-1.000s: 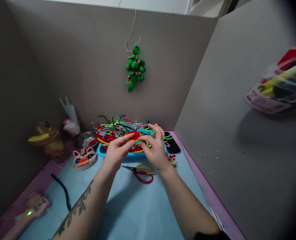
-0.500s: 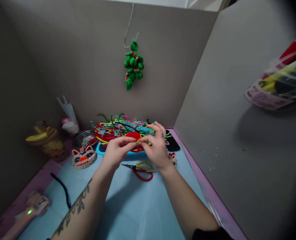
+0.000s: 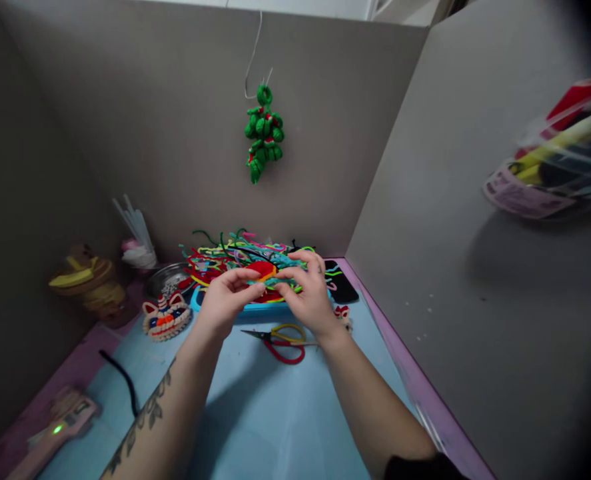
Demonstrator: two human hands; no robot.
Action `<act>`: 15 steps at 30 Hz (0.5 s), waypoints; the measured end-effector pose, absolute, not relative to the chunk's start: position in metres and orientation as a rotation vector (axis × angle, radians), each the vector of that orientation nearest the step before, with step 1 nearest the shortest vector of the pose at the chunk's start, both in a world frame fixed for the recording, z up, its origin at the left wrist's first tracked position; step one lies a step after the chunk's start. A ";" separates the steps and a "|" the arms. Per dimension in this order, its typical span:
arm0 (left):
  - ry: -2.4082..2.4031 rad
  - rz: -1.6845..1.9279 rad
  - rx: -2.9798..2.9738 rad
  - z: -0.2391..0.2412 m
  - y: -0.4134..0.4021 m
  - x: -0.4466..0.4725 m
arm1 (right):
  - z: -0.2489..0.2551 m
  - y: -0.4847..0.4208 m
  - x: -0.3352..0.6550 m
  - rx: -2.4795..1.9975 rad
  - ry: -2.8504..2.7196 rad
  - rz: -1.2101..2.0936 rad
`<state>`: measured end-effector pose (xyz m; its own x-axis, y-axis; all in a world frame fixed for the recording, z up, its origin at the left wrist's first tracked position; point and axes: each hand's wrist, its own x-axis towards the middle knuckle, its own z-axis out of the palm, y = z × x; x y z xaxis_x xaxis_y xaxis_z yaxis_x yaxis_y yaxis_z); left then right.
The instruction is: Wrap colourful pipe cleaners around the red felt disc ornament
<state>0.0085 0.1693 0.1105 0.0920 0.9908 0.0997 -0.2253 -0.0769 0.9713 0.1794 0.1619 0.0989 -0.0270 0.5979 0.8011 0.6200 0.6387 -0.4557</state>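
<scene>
My left hand (image 3: 222,303) and my right hand (image 3: 309,293) meet above the blue mat, both pinching a small red and orange coiled piece (image 3: 262,269) between fingertips. Just behind them a blue tray (image 3: 198,301) holds a heap of colourful pipe cleaners (image 3: 230,253). Scissors with red and yellow handles (image 3: 280,340) lie on the mat below my hands.
A green pipe-cleaner figure (image 3: 263,130) hangs on a wire on the grey back wall. A cat-face craft (image 3: 165,317), a metal bowl (image 3: 165,279), a yellow-brown toy (image 3: 88,283), a black phone (image 3: 341,283), a black pipe cleaner (image 3: 122,380) and a pink device with a green light (image 3: 55,430) lie around.
My hands stayed together on the red piece, fingers shifting slightly around it. The view drifted a little to the right.
</scene>
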 end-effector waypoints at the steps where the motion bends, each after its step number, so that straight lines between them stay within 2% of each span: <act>1: 0.925 1.295 1.164 0.110 0.169 0.009 | 0.099 0.161 0.179 -1.001 -1.696 -0.006; 15: 0.945 1.249 1.311 0.115 0.166 0.006 | 0.100 0.166 0.179 -1.048 -1.569 0.535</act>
<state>0.0062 0.1657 0.1151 0.1447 0.9766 0.1590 -0.1131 -0.1433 0.9832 0.1791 0.1658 0.0998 0.0137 0.8426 0.5383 0.3379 0.5028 -0.7956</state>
